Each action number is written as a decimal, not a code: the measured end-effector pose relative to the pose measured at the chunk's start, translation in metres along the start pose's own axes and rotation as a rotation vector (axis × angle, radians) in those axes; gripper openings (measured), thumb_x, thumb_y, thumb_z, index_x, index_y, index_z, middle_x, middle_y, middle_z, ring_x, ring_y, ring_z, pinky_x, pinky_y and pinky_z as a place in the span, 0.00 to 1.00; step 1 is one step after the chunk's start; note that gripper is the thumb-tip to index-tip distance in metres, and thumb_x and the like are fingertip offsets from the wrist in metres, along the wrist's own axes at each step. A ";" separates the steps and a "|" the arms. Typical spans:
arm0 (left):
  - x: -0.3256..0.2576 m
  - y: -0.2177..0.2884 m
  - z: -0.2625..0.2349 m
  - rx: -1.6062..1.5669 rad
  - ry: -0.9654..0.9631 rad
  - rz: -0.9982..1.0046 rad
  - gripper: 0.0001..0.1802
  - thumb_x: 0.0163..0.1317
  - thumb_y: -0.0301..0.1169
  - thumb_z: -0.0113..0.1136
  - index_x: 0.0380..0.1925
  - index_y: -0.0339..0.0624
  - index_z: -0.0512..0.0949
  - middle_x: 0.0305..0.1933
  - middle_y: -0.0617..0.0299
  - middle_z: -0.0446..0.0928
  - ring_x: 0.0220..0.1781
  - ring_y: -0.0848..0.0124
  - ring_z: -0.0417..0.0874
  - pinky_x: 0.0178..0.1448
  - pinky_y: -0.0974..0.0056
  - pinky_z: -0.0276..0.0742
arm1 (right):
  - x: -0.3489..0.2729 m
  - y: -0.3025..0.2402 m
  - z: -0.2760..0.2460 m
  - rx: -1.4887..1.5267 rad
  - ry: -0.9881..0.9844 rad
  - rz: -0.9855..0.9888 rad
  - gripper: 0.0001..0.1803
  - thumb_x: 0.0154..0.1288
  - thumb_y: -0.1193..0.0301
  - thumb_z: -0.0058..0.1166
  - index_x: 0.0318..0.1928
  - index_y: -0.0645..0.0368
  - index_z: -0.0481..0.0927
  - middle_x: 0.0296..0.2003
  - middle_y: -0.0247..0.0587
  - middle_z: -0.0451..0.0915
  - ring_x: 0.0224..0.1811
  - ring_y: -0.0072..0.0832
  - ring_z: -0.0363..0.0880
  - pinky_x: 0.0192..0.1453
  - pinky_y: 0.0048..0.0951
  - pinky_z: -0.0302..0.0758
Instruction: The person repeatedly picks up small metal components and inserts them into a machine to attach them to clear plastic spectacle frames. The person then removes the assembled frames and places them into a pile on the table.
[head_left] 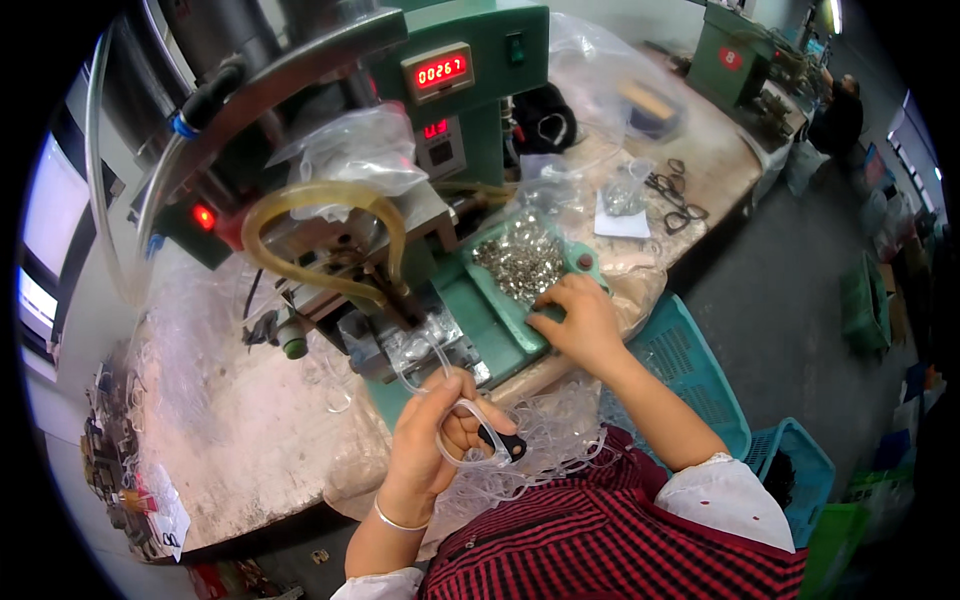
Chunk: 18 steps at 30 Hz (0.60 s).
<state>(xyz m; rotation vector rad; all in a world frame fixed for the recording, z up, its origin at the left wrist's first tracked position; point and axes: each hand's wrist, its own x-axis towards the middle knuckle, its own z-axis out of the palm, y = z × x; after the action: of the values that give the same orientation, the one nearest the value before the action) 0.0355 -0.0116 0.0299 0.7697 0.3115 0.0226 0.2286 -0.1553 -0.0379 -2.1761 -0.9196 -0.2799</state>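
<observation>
My left hand [440, 430] is closed around a clear plastic eyeglass frame [492, 460]. One rim loops below my fingers, and another part reaches up to the metal fixture [425, 345] of the green press. A small black piece [513, 446] shows by the fingertips; I cannot tell what it is. My right hand [580, 318] is at the near right edge of a green tray [505, 310] heaped with small shiny metal parts [522, 258]. Its thumb and forefinger are bent together, and what lies between them is hidden.
The green press [475, 90] with a lit red counter stands ahead, a yellowish hose [325, 190] curving before it. Clear frames [560, 415] pile at my lap. Black frames [678, 200] lie at the table's right. Teal baskets [690, 370] stand on the floor at right.
</observation>
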 end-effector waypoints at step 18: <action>0.033 0.051 -0.334 2.221 0.583 0.730 0.13 0.62 0.22 0.50 0.45 0.32 0.78 0.51 0.42 0.75 0.52 0.50 0.77 0.56 0.49 0.73 | 0.027 -0.005 0.037 0.326 0.173 0.071 0.12 0.53 0.71 0.58 0.39 0.57 0.84 0.35 0.47 0.82 0.42 0.45 0.79 0.50 0.42 0.75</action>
<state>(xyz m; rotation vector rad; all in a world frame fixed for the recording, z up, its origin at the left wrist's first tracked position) -0.0238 0.2570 -0.1688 3.0835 0.5275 0.6963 0.2420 -0.1126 -0.0486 -1.8488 -0.7334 -0.2588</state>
